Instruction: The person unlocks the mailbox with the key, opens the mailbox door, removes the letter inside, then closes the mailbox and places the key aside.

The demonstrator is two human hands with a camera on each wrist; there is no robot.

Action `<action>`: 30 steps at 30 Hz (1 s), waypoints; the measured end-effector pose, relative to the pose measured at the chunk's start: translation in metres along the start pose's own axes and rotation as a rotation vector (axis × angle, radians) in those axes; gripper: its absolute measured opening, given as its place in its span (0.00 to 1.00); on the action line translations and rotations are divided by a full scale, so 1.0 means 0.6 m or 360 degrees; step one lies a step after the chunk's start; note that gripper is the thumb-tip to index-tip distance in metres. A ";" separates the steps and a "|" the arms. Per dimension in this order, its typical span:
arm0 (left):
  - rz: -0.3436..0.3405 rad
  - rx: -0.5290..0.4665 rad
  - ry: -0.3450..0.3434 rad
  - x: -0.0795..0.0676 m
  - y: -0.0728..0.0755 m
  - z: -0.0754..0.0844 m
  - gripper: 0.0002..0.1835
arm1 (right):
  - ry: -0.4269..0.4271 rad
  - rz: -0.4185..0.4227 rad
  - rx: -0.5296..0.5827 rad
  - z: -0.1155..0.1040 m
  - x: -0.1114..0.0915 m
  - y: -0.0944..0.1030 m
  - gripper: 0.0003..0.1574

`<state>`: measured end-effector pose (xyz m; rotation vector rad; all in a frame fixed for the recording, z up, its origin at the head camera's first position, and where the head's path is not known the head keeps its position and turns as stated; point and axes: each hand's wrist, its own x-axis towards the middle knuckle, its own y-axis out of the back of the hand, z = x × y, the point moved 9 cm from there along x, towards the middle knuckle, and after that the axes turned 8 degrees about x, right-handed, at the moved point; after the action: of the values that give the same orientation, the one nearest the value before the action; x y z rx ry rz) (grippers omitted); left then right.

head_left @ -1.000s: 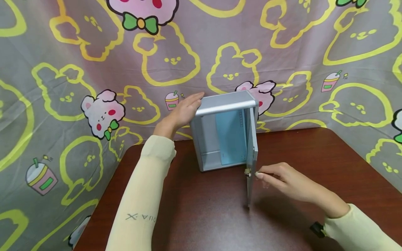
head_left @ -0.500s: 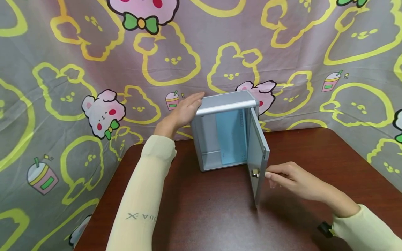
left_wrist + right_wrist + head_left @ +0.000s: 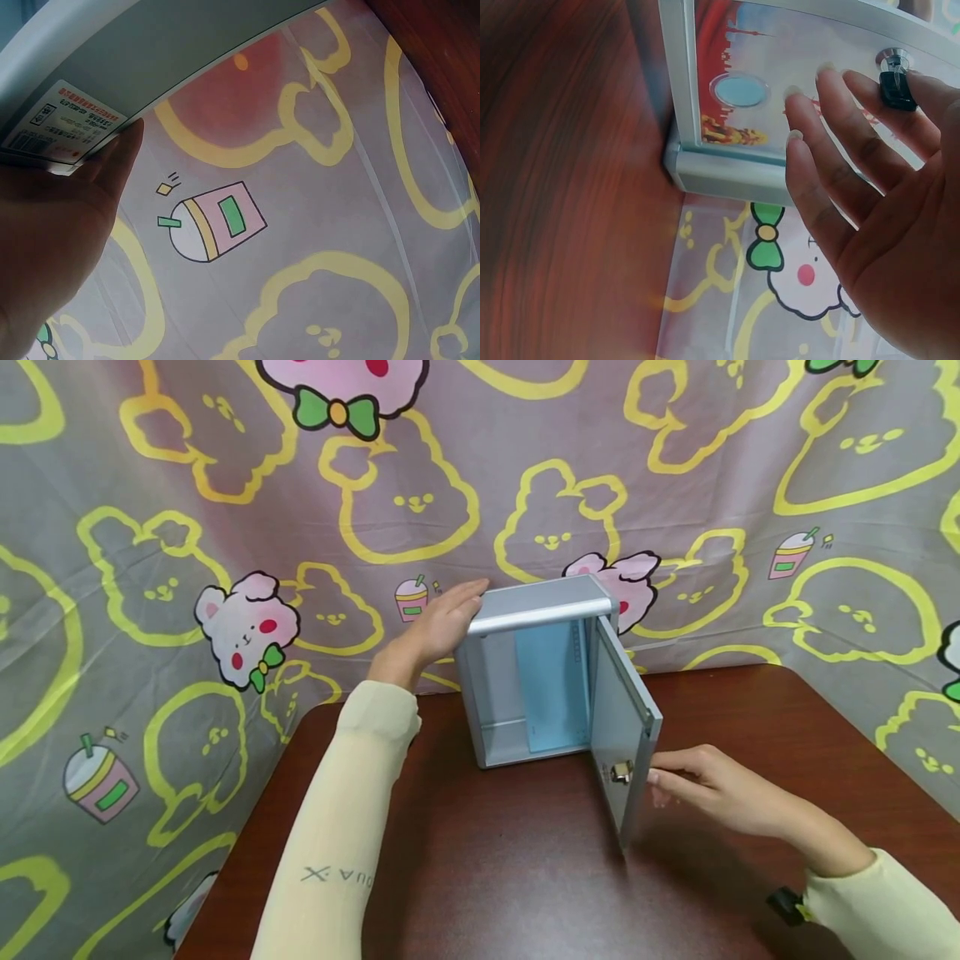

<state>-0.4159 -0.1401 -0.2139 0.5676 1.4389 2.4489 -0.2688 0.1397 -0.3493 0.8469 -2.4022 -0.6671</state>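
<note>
A silver metal box (image 3: pixel 551 599) stands on the table with its hinged door (image 3: pixel 618 710) swung out on the right. Light blue lines part of the inside, and a metal lock (image 3: pixel 622 772) shows on the door's inner face. My left hand (image 3: pixel 442 622) rests on the box's upper left corner, fingers extended over the top. My right hand (image 3: pixel 712 789) is at the door's outer face. There, in the right wrist view, thumb and forefinger pinch a black-headed key (image 3: pixel 897 90) that sits in the lock, while the other fingers spread apart.
The box stands on a dark red-brown wooden table (image 3: pixel 495 877). Behind and beside it hangs a patterned cloth (image 3: pixel 480 460). A printed label (image 3: pixel 64 120) is on the box's side near the left hand. The door's outer face carries a small oval window (image 3: pixel 739 90).
The door has swung further outward to the right, the right hand moving with it at the key. The left hand has stayed in place on the box.
</note>
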 end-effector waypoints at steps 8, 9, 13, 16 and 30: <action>-0.0003 -0.0011 -0.0001 -0.001 0.002 -0.002 0.30 | -0.0015 -0.0012 0.0021 0.006 -0.007 0.011 0.15; 0.0000 -0.0011 -0.0001 -0.002 0.003 -0.002 0.30 | -0.0023 -0.0011 0.0023 0.007 -0.008 0.012 0.15; 0.0001 -0.0010 -0.0001 -0.002 0.003 -0.004 0.30 | -0.0073 -0.0009 0.0030 0.014 -0.012 0.015 0.15; -0.0002 -0.0013 0.0003 -0.001 0.003 -0.004 0.30 | -0.0117 -0.0009 0.0051 0.022 -0.015 0.017 0.14; 0.0001 -0.0006 -0.0009 0.001 0.000 0.000 0.30 | -0.0044 -0.0050 0.0280 0.032 -0.026 0.025 0.18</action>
<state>-0.4165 -0.1401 -0.2139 0.5741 1.4321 2.4477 -0.2760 0.1658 -0.3595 0.9537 -2.5051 -0.4871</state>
